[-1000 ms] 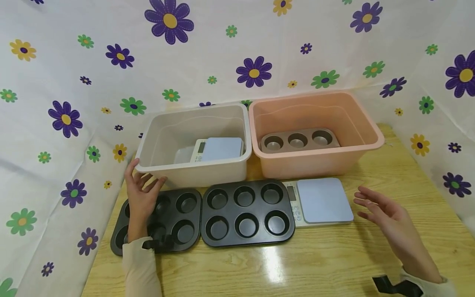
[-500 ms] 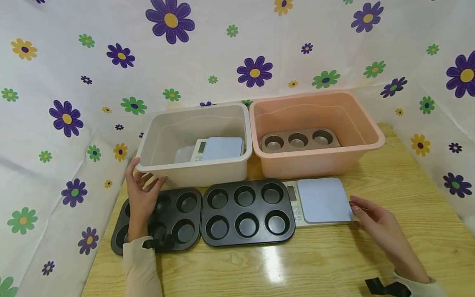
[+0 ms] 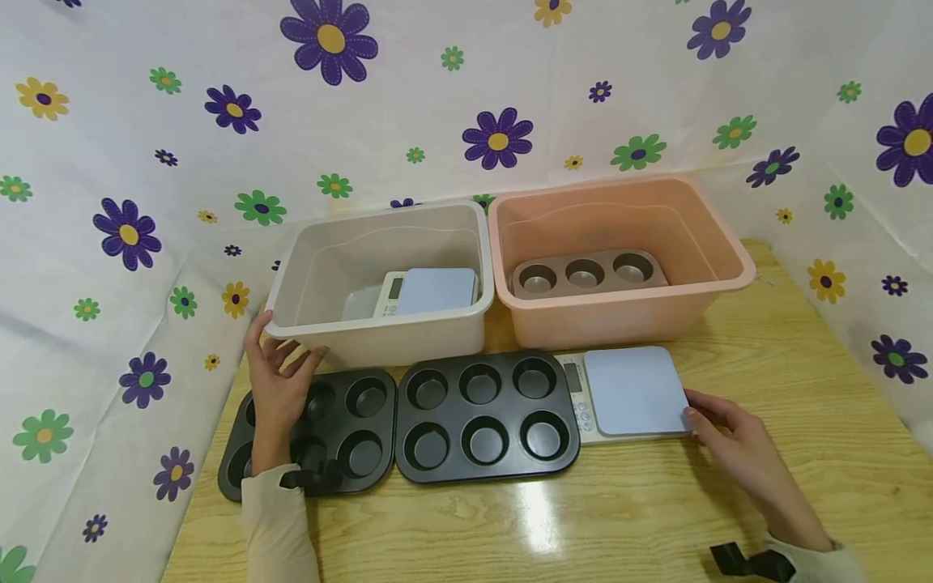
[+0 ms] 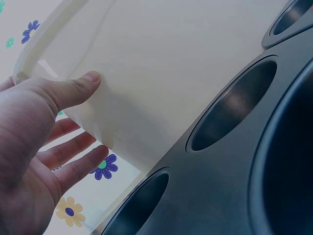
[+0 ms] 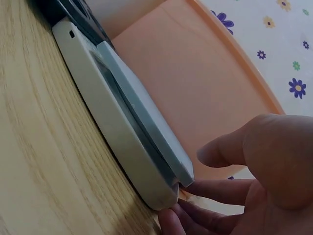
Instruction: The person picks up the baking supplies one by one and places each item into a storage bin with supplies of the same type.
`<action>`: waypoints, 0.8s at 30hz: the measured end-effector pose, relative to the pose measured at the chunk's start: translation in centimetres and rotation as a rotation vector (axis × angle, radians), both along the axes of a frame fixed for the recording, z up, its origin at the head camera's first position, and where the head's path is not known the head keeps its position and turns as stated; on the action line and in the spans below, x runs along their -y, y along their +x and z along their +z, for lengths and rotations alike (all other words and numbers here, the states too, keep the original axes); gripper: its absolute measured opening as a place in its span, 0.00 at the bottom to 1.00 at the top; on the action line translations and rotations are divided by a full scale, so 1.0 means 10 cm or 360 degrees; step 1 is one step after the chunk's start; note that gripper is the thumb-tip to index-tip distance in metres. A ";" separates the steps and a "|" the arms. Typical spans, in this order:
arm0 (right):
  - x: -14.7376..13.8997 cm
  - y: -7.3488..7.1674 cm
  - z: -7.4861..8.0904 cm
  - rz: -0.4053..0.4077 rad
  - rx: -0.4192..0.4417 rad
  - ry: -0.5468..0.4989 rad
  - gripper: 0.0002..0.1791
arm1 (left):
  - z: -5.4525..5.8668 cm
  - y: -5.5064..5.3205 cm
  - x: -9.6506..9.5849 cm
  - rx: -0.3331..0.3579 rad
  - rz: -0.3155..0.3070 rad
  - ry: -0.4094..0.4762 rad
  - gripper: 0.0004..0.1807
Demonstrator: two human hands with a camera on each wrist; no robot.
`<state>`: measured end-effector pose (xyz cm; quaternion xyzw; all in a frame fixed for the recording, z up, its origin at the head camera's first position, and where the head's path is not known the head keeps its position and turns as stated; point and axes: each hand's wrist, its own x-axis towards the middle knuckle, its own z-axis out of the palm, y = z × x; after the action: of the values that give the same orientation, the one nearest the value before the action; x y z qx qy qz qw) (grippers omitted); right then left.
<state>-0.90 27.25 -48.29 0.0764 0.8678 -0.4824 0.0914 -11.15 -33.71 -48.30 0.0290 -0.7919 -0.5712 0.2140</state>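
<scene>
My left hand (image 3: 280, 389) is at the front left corner of the white plastic bin (image 3: 386, 332). Its thumb (image 4: 83, 90) rests on the front wall while the fingers lie, fairly straight, along the side. Below that hand is a black muffin pan (image 3: 364, 470), partly covered by it. At the right end of a kitchen scale (image 3: 637, 393) with a pale blue platform is my right hand (image 3: 736, 441). In the right wrist view its fingertips touch the scale's end near the table, with the thumb (image 5: 220, 149) raised apart from the platform.
A second black muffin pan (image 3: 455, 433) lies between the first pan and the scale. Inside the white bin sits another kitchen scale (image 3: 437, 290). The pink bin (image 3: 619, 316) beside it contains a brown muffin pan (image 3: 598, 287). A flowered cloth (image 3: 408, 97) hangs behind the wooden table (image 3: 619, 518).
My right hand has moved left from beside the scale to its right end, fingertips now touching it. The left hand stays at the white bin's corner.
</scene>
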 end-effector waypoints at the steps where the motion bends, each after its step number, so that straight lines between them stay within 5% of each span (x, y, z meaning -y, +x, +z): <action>1: 0.00 0.00 0.00 0.0000 0.0007 0.0005 0.33 | 0.00 0.00 0.00 0.0001 0.0002 0.0001 0.53; 11: 0.02 -0.08 0.04 0.0023 0.0125 -0.0052 0.37 | 0.02 0.01 -0.01 0.0003 0.0008 0.0004 0.52; 20: -0.01 -0.16 0.11 -0.0028 0.0271 -0.0266 0.41 | 0.01 0.00 -0.02 -0.0017 -0.0010 -0.0022 0.51; 24: -0.03 -0.15 0.10 -0.0063 0.0213 -0.0521 0.31 | 0.02 0.00 -0.02 -0.0013 -0.0001 -0.0022 0.52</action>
<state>-2.41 27.55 -47.33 0.1095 0.7679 -0.6129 0.1507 -11.15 -33.56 -48.13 0.0250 -0.7949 -0.5660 0.2174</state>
